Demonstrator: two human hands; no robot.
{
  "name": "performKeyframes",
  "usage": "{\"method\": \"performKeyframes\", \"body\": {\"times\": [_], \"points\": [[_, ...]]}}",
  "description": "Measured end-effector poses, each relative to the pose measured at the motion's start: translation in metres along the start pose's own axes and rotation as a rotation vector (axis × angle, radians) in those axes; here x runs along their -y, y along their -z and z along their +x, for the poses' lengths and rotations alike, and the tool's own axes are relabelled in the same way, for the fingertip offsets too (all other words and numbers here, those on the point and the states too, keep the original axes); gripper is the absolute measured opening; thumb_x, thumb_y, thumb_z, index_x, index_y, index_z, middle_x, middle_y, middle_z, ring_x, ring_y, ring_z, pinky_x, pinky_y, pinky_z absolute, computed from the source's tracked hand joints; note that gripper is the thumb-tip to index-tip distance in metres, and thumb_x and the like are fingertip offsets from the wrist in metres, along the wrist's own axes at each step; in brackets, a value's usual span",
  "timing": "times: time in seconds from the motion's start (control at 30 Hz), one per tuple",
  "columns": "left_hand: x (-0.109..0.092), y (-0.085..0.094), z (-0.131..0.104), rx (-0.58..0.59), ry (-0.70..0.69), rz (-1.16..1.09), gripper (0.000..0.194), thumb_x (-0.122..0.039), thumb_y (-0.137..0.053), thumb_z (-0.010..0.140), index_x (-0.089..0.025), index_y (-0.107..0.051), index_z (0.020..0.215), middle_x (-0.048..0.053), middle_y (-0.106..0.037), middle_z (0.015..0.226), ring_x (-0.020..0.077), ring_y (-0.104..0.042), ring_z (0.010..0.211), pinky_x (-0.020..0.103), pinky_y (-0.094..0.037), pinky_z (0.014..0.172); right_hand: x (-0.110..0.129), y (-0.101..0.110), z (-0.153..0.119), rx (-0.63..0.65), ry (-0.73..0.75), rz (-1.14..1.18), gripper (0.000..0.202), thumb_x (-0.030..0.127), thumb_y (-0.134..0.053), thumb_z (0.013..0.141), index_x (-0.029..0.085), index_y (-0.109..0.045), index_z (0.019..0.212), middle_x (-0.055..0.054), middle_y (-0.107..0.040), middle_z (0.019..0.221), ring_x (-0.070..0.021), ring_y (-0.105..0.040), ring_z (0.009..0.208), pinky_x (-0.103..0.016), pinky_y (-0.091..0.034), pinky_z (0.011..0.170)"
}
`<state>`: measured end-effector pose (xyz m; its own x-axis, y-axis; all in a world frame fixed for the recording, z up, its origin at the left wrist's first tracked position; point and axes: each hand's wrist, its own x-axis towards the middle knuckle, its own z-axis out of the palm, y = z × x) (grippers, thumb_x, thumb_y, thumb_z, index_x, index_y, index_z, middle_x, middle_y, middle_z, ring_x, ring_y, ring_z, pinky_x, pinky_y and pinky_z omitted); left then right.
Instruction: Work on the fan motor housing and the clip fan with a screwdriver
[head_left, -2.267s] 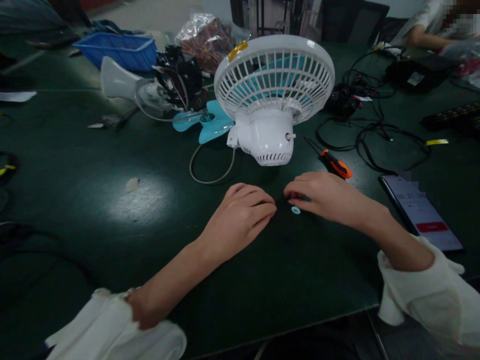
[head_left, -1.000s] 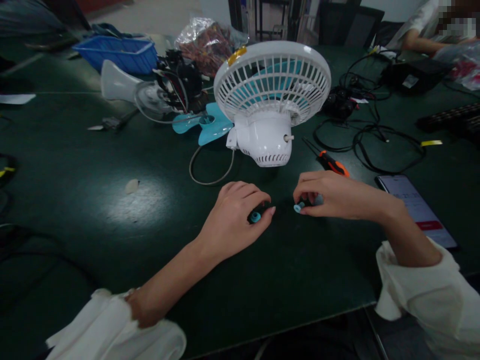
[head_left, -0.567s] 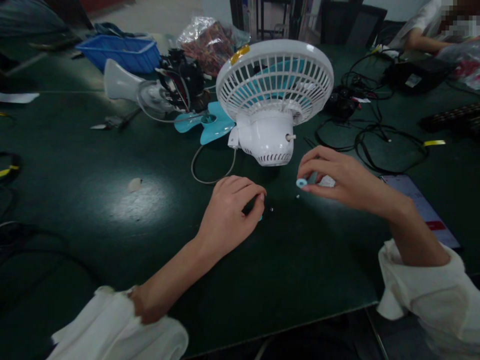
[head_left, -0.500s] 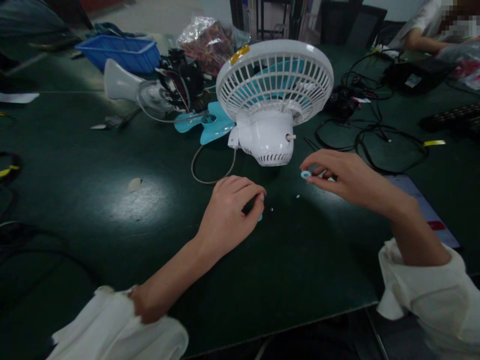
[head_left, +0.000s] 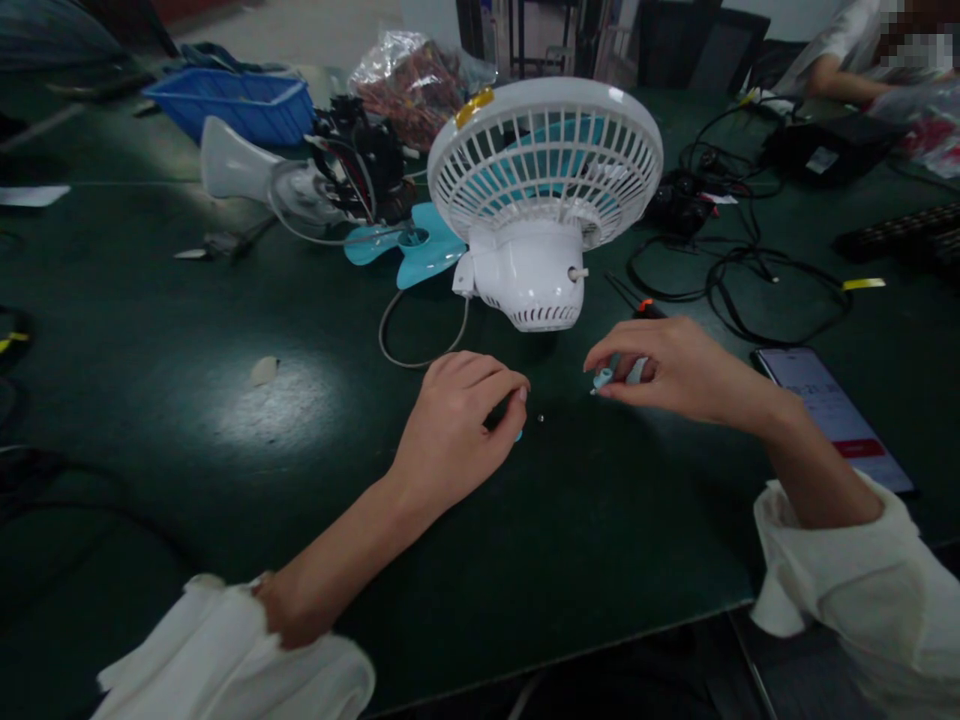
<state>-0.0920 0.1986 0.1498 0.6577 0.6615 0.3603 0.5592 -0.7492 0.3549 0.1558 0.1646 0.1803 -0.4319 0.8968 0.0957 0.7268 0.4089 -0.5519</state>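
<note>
Lowered since earlier, the right hand (head_left: 667, 362) pinches a pale-blue piece (head_left: 602, 379); a stray brush could scatter the tiny bit (head_left: 541, 418) near frame centre. Left hand (head_left: 466, 415): grip unclear.

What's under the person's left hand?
A bit of a blue thing peeks out at the edge of the left hand. The hand covers the rest, so its shape, and anything else under there, can't be seen.

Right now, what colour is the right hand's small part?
The small part is light blue, in the head view.
</note>
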Motion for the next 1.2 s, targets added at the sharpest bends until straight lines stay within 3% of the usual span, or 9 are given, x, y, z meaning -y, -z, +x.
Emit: {"method": "performKeyframes", "body": {"times": [0.2,0.5,0.67,0.8,0.87,1.2], "points": [[0.001,-0.001,0.000,0.015,-0.012,0.024,0.019,-0.022,-0.046,0.091,-0.019,-0.065,0.092,0.003,-0.066,0.089,0.0184,-0.059,0.091,0.041,-0.043,0.090,-0.008,-0.005,0.003,0.032,0.066,-0.040,0.010,0.014,-0.062,0.082,0.016,-0.069,0.088,-0.004,-0.068,0.091,-0.0121,-0.064,0.075,-0.022,-0.050,0.071],[0.001,-0.002,0.000,0.041,-0.018,0.049,0.022,-0.023,-0.045,0.092,-0.019,-0.066,0.091,0.003,-0.066,0.090,0.0188,-0.058,0.091,0.041,-0.041,0.092,-0.014,-0.012,0.004,0.093,0.063,-0.089,0.014,0.012,-0.061,0.082,0.017,-0.071,0.091,-0.005,-0.068,0.091,-0.0142,-0.064,0.079,-0.024,-0.049,0.072],[0.001,-0.002,0.000,0.031,-0.019,0.070,0.022,-0.024,-0.045,0.092,-0.019,-0.066,0.091,0.003,-0.067,0.090,0.0191,-0.058,0.093,0.042,-0.039,0.095,-0.018,-0.017,0.005,-0.029,-0.032,-0.138,0.013,0.014,-0.060,0.082,0.017,-0.072,0.088,-0.005,-0.067,0.086,-0.0131,-0.062,0.070,-0.025,-0.047,0.068],[0.001,-0.002,0.000,0.028,-0.022,0.084,0.022,-0.024,-0.045,0.092,-0.019,-0.066,0.091,0.003,-0.067,0.090,0.0195,-0.058,0.093,0.042,-0.039,0.094,-0.015,-0.019,0.005,0.005,-0.003,-0.144,0.013,0.014,-0.061,0.081,0.018,-0.072,0.088,-0.004,-0.065,0.084,-0.0139,-0.062,0.072,-0.024,-0.046,0.067],[0.001,-0.002,0.000,0.026,-0.024,0.085,0.022,-0.024,-0.045,0.092,-0.019,-0.067,0.091,0.003,-0.067,0.090,0.0194,-0.059,0.093,0.042,-0.039,0.095,-0.014,-0.020,0.005,-0.052,-0.041,-0.193,0.012,0.015,-0.060,0.082,0.017,-0.071,0.085,-0.004,-0.064,0.082,-0.0142,-0.060,0.071,-0.026,-0.045,0.067],[0.003,-0.003,0.002,0.053,-0.037,0.105,0.023,-0.024,-0.045,0.091,-0.019,-0.067,0.091,0.004,-0.068,0.090,0.0201,-0.059,0.092,0.043,-0.040,0.094,-0.019,-0.024,0.007,-0.069,-0.099,-0.111,0.011,0.012,-0.060,0.083,0.017,-0.069,0.086,-0.005,-0.062,0.087,-0.0136,-0.061,0.073,-0.025,-0.048,0.066]]}}
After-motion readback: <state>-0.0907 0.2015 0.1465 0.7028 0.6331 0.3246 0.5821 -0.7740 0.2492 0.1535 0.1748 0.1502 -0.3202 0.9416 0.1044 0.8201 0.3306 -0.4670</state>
